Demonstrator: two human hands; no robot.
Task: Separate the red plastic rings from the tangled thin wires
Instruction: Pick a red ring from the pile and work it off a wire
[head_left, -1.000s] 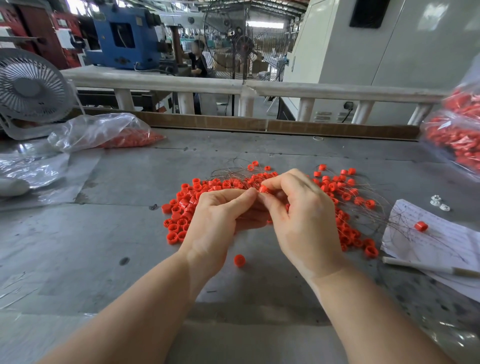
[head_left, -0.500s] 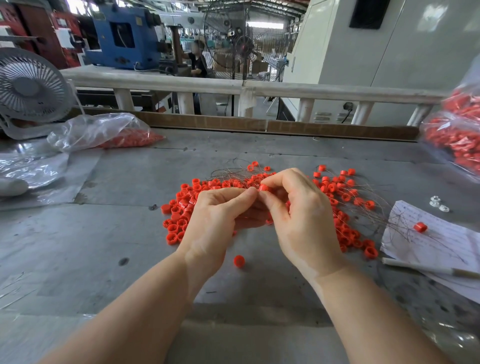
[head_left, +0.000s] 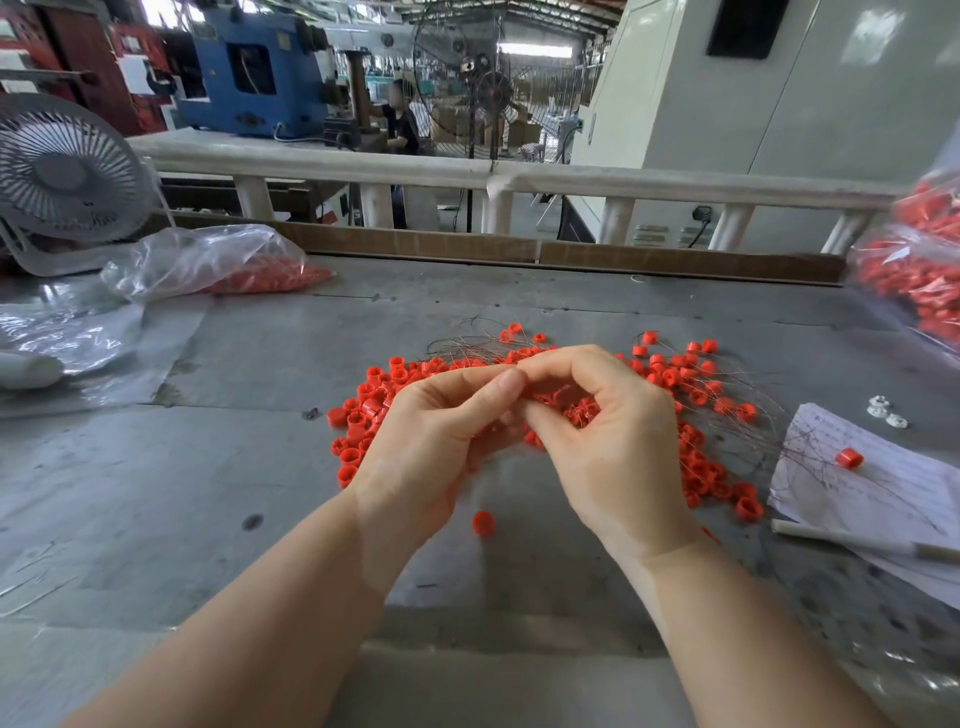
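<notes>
Both hands hide the middle of the red rings (head_left: 696, 395) pile; what each grip holds cannot be told. Right of the pile, the bag of red parts (head_left: 930, 280) is cut off.

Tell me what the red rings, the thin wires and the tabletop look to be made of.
Red rings: likely moulded plastic, even colour, soft sheen. Thin wires: probably bare metal, dull hair-fine strands holding curves. Tabletop: seemingly grey sheet metal, scuffed, matte.

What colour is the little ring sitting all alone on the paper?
Red. The lone ring lies on the white handwritten paper, clearest in the head view.
</notes>
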